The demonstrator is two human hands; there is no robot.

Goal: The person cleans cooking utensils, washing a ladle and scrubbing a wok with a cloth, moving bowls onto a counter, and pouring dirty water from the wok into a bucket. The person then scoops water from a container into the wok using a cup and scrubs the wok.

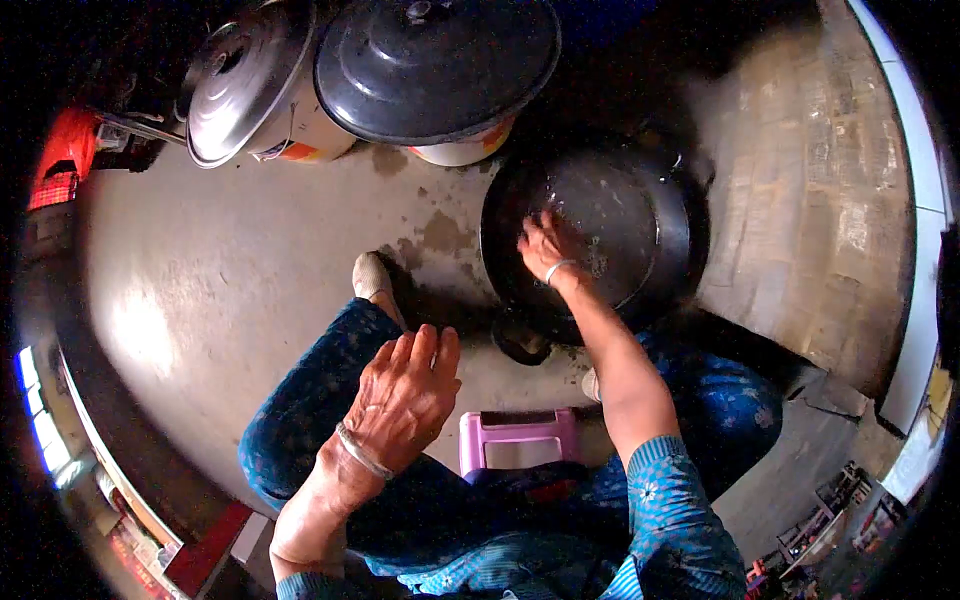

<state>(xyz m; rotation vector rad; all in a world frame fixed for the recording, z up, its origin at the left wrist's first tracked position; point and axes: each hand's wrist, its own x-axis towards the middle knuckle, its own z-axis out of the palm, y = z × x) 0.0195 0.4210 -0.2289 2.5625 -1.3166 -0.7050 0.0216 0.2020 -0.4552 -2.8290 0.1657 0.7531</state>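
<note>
- Nearest the camera, the left hand (405,395) is raised beside the left leg (315,395), back upward; its fingers are loosely bent, side by side and unclenched, with nothing visible in them.
- The wide black pan (692,235) sits on the floor (230,270), ahead and to the right.
- The right hand (547,250) reaches inside its left part, fingers bent downward and slightly parted; I cannot tell whether they touch the bottom or pinch anything.
- The step in hand looks like handwork inside the pan; the next move, I judge, calls for free right fingers low within the rim, the left hand being available to steady it.
- A pink stool (520,432) shows between the legs.
- Beyond the pan, a dark lid (440,75) and a shiny lid (240,85) cover two buckets (462,150).
</note>
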